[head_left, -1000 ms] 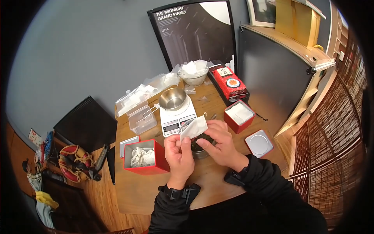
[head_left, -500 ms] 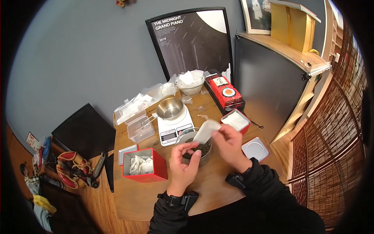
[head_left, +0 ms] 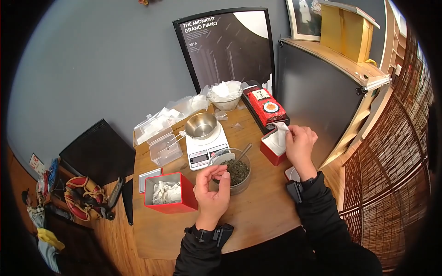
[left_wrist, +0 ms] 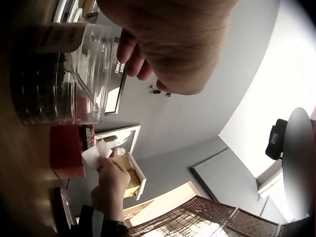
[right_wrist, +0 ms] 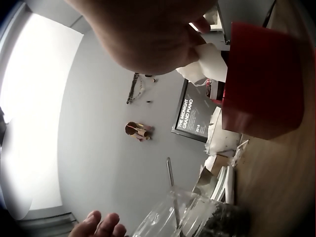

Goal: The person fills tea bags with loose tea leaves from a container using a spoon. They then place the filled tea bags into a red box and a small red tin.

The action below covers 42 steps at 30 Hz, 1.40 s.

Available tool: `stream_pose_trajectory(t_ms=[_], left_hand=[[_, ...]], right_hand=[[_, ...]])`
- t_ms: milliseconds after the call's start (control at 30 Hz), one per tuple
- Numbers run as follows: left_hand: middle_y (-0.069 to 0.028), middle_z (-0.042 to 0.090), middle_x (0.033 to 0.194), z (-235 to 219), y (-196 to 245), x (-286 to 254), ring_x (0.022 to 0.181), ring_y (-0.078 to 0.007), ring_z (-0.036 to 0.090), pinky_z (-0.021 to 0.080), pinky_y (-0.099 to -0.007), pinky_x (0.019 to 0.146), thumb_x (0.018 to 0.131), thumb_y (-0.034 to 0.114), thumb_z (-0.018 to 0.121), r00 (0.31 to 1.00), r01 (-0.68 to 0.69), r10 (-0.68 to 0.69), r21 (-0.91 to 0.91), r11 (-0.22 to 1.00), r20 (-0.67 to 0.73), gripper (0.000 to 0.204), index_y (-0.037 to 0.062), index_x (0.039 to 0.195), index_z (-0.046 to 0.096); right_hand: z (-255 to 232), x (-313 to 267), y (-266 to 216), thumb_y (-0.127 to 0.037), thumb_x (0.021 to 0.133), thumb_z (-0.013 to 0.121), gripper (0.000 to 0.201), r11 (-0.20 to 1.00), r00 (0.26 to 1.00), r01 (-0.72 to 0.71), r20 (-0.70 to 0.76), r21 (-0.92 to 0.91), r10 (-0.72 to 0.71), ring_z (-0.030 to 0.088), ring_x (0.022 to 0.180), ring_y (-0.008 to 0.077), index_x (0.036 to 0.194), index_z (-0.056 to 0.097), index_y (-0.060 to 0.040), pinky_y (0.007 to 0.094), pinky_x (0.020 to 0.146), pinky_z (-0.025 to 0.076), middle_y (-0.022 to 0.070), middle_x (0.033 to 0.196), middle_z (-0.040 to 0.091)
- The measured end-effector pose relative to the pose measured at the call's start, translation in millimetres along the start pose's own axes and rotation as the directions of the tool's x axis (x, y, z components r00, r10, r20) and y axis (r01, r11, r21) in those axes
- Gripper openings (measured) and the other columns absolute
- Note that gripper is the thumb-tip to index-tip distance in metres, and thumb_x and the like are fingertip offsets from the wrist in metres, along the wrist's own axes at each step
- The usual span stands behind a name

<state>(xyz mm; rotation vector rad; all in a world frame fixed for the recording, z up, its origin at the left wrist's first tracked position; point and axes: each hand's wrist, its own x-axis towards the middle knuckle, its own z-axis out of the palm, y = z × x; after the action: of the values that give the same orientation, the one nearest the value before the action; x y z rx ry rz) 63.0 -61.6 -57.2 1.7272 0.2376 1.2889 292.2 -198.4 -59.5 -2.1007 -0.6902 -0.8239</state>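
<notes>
My right hand (head_left: 301, 145) pinches a white paper tea bag (head_left: 280, 132) at the mouth of the right-hand red tin (head_left: 271, 154), which holds more white paper. In the right wrist view the tea bag (right_wrist: 212, 61) hangs from the fingertips beside the tin's wall. My left hand (head_left: 212, 195), fingers loosely bent and holding nothing, hovers at the near left side of a clear jar (head_left: 247, 180). Dark dried tea leaves (head_left: 238, 173) lie in the jar, with a metal spoon (head_left: 244, 152) leaning out. The left wrist view also shows the jar (left_wrist: 94, 64).
Left of the jar stands a red tin (head_left: 186, 198) of crumpled white bags. Behind are a kitchen scale (head_left: 198, 149) bearing a steel bowl (head_left: 201, 126), a clear plastic box (head_left: 166, 152), a filled glass bowl (head_left: 225, 105) and a red package (head_left: 267, 108).
Both hands held the white tea bag above the jar; the left let go, and the right carried it rightward to the right-hand tin. The left hand stays near the jar.
</notes>
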Motion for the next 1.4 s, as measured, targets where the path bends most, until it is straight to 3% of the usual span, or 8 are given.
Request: stream_pose_trajectory(t_ms=[100,300,633,800,1133,1233,1300,1400], left_hand=[[-0.0136,0.071,0.103,-2,3,-1,0.088,-0.0135,0.065,0.051,-0.0262,0.08,0.089,-0.002,0.066,1.0,0.013,-0.013,0.01,1.0,0.003,0.027,-0.002,0.114,0.053],[-0.0146,0.069,0.105,-3,-2,-1,0.089,-0.0147,0.065,0.052,-0.0272,0.082,0.09,-0.004,0.063,0.999,0.045,-0.045,0.008,0.999,0.002,0.027,-0.0016,0.115,0.052],[-0.0143,0.068,0.104,-4,-6,-1,0.083,-0.0139,0.065,0.053,-0.0262,0.077,0.091,-0.004,0.062,0.999,0.048,-0.048,0.028,0.998,0.0,0.025,-0.0017,0.114,0.052],[-0.0143,0.068,0.104,-4,-7,-1,0.082,-0.0135,0.065,0.054,-0.0259,0.076,0.091,-0.004,0.062,0.999,0.051,-0.05,0.02,0.999,-0.011,0.025,-0.0016,0.113,0.053],[-0.0138,0.068,0.104,-5,-7,0,0.08,-0.0127,0.065,0.053,-0.0253,0.074,0.091,-0.003,0.063,0.999,0.046,-0.046,0.032,0.998,-0.007,0.024,-0.0017,0.113,0.054],[-0.0133,0.068,0.103,-5,-7,0,0.079,-0.0123,0.065,0.053,-0.025,0.074,0.091,-0.003,0.062,0.998,0.054,-0.053,0.036,0.998,-0.019,0.023,-0.0018,0.112,0.054],[-0.0131,0.069,0.103,-5,-5,1,0.079,-0.0121,0.065,0.053,-0.0249,0.074,0.091,-0.003,0.062,0.998,0.057,-0.056,0.035,0.998,-0.027,0.022,-0.0019,0.111,0.055],[-0.0127,0.069,0.102,-5,-5,1,0.078,-0.0118,0.065,0.053,-0.0246,0.074,0.091,-0.004,0.062,0.998,0.058,-0.057,0.033,0.998,-0.032,0.02,-0.0022,0.109,0.056]], right_hand=[[-1,-2,0,-0.013,0.084,0.066,0.014,0.997,0.993,0.023,0.121,-0.077,-0.014,0.06,0.092,0.0298,0.092,0.074,-0.0061,0.0449,0.095,0.035,0.0121,0.085,0.07],[-12,0,-11,-0.015,0.086,0.066,0.018,0.999,0.938,-0.034,0.346,-0.007,0.034,0.06,0.095,0.032,0.099,0.074,-0.0051,0.0471,0.098,0.034,0.0151,0.086,0.071],[2,-4,-2,-0.014,0.089,0.065,0.017,1.0,0.965,-0.021,0.263,-0.012,0.024,0.058,0.101,0.0298,0.103,0.073,-0.0067,0.0444,0.102,0.031,0.013,0.094,0.07],[2,-2,-2,-0.01,0.086,0.065,0.011,0.997,0.979,0.069,0.19,0.023,-0.072,0.059,0.099,0.0303,0.089,0.074,-0.0059,0.0497,0.099,0.034,0.0112,0.09,0.071],[6,-8,-9,-0.012,0.081,0.069,0.012,0.996,0.961,0.083,0.261,0.02,-0.085,0.057,0.103,0.0287,0.09,0.075,-0.0062,0.0459,0.1,0.033,0.0092,0.093,0.072],[5,-7,-11,-0.009,0.08,0.069,0.012,0.998,0.971,0.059,0.229,0.034,-0.066,0.057,0.105,0.0286,0.09,0.075,-0.0066,0.0453,0.099,0.034,0.0084,0.093,0.072],[4,-6,-12,-0.006,0.079,0.067,0.015,0.994,0.991,0.049,0.122,0.1,-0.061,0.057,0.108,0.0298,0.091,0.075,-0.0063,0.0466,0.099,0.034,0.009,0.093,0.072],[4,-8,-10,-0.004,0.079,0.062,0.017,0.988,0.989,0.077,0.118,0.131,-0.093,0.056,0.112,0.0318,0.09,0.075,-0.0061,0.0488,0.102,0.033,0.0111,0.094,0.072]])
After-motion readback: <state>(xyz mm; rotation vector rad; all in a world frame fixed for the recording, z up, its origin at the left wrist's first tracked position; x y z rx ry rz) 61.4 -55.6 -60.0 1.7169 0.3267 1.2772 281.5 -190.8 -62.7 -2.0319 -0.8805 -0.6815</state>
